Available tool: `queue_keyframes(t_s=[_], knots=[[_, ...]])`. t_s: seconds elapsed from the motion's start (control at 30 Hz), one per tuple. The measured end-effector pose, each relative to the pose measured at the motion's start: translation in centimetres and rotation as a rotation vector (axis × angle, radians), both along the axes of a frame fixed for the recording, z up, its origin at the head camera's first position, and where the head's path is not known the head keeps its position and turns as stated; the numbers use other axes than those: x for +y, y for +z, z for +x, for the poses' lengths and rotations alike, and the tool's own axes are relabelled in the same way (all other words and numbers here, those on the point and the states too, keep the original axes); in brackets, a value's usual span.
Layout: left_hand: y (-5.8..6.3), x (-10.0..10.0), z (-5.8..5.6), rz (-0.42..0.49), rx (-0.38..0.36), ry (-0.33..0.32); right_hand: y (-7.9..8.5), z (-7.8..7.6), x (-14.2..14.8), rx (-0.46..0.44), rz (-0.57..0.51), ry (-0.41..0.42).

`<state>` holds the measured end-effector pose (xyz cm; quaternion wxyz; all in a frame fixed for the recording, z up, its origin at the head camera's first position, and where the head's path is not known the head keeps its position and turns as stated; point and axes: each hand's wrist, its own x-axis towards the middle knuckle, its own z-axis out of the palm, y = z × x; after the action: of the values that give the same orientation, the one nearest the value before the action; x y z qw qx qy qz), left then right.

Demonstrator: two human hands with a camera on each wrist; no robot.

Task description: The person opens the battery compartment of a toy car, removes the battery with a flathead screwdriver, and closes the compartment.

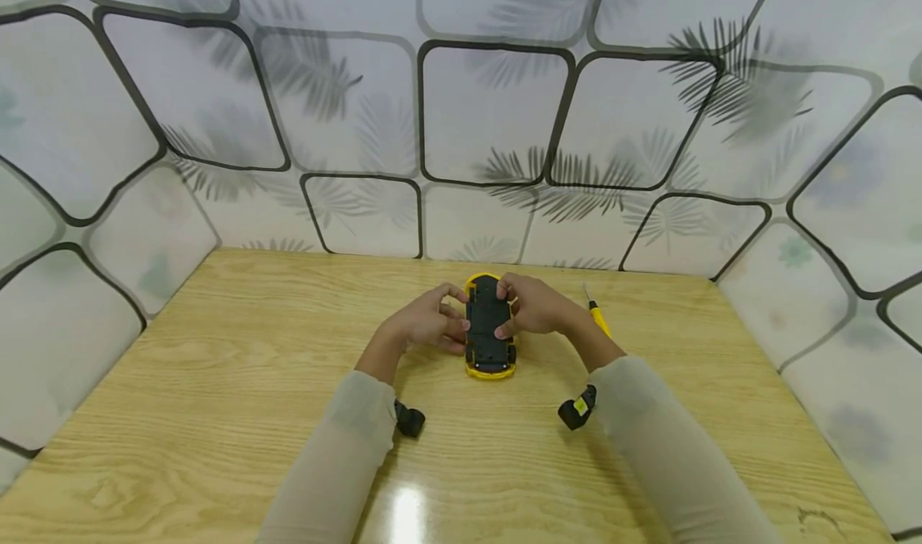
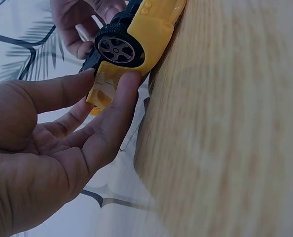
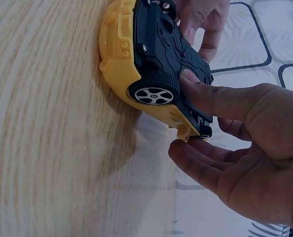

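A yellow toy car (image 1: 488,344) is upside down at the middle of the table, its black underside facing up. My left hand (image 1: 430,322) pinches its left side; in the left wrist view the thumb is at the chassis edge and a finger lies against the yellow body (image 2: 159,29) beside a wheel (image 2: 116,49). From the other side my right hand (image 1: 539,306) holds the car, its thumb pressing on the black chassis (image 3: 159,42). The other right fingers bend around the car's side, behind a silver-spoked wheel (image 3: 154,96).
A screwdriver (image 1: 598,317) with a yellow and black handle lies right of the car, partly hidden by my right forearm. The wood-grain table (image 1: 252,368) meets patterned walls (image 1: 497,112) at the back and sides. Black wrist cameras (image 1: 576,410) are strapped at both sleeves.
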<state>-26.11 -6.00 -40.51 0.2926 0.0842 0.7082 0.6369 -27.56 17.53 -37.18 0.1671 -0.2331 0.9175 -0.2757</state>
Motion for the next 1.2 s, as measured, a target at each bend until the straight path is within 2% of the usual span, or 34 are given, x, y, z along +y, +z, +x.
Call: queue_keyframes(t_s=[0.33,0.67,0.83,1.2], knots=[[0.0,-0.2,0.0,-0.006,0.002,-0.003,0.2,0.2,-0.4,-0.031,-0.013,-0.050],[-0.1,-0.2,0.1,-0.009,0.004,-0.008,1.0,1.3,-0.9,0.137,0.053,-0.051],[-0.1,-0.2,0.1,-0.007,0.012,-0.010,1.0,1.3,-0.8,0.213,0.002,-0.030],[-0.2,-0.2,-0.2,0.002,0.013,-0.013,0.7,1.2,-0.4,0.160,-0.105,-0.066]])
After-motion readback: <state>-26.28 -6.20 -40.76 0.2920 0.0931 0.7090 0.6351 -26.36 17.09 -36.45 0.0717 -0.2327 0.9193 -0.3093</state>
